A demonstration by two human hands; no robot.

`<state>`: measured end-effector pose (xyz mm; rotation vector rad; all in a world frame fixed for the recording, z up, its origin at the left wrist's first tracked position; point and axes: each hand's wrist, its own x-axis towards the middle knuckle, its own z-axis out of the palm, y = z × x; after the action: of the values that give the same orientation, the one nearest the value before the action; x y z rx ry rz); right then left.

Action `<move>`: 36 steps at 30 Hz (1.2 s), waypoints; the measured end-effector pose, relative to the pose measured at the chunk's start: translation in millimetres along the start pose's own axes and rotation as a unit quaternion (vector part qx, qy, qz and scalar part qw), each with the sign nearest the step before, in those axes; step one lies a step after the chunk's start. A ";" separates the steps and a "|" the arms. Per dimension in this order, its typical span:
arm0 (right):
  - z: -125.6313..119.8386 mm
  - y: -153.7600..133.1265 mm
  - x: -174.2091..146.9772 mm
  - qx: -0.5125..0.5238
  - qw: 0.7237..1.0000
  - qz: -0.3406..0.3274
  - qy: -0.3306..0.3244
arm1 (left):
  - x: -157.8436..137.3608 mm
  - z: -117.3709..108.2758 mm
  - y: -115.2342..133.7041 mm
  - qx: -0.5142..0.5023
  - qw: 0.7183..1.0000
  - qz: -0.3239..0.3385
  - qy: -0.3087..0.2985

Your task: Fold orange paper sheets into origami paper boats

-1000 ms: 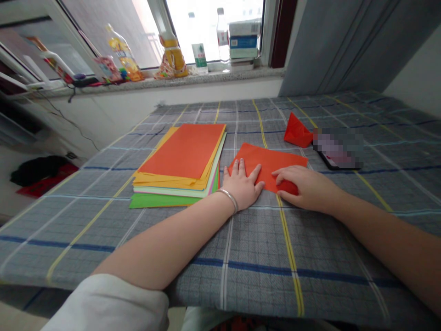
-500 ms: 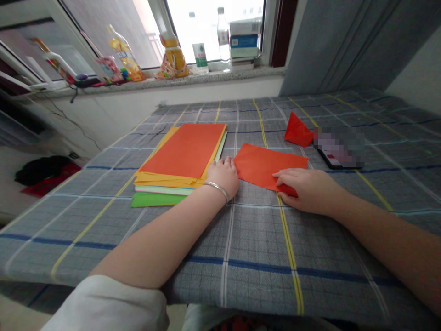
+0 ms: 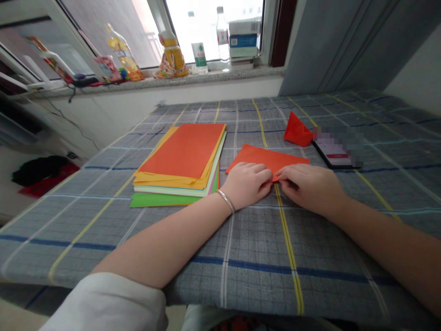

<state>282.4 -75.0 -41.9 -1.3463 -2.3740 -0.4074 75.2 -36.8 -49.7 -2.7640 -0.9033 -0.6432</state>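
Note:
A sheet of orange-red paper (image 3: pixel 267 156) lies on the checked cloth in front of me, its near edge partly covered by my fingers. My left hand (image 3: pixel 248 181), with a silver bangle at the wrist, is closed with thumb and fingers pinching the paper's near edge. Close beside it, my right hand (image 3: pixel 303 184) is also closed on that edge, thumb below and fingers above. The two sets of fingertips almost meet. Left of my hands lies a stack of coloured paper (image 3: pixel 182 149), orange on top, with yellow, white and green sheets showing beneath.
A folded red paper shape (image 3: pixel 296 131) stands beyond the sheet, beside a phone (image 3: pixel 336 154) with a partly blurred screen. Bottles (image 3: pixel 126 55), a tube (image 3: pixel 199 57) and stacked boxes (image 3: pixel 244 41) line the windowsill. The tablecloth's (image 3: pixel 255 276) near edge hangs by my lap.
My left hand has moved right, from the side of the paper stack to the sheet's near edge, close to my right hand. The right fingers have curled in on that edge.

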 end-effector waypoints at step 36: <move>1.3 19.2 -1.5 0.117 0.988 0.053 0.085 | 2.4 -19.8 -50.7 0.121 0.992 0.041 0.001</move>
<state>299.5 -66.0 -42.6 -1.2682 -2.1259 -0.1984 39.8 -0.4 -29.8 -2.5680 -0.8041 -0.4871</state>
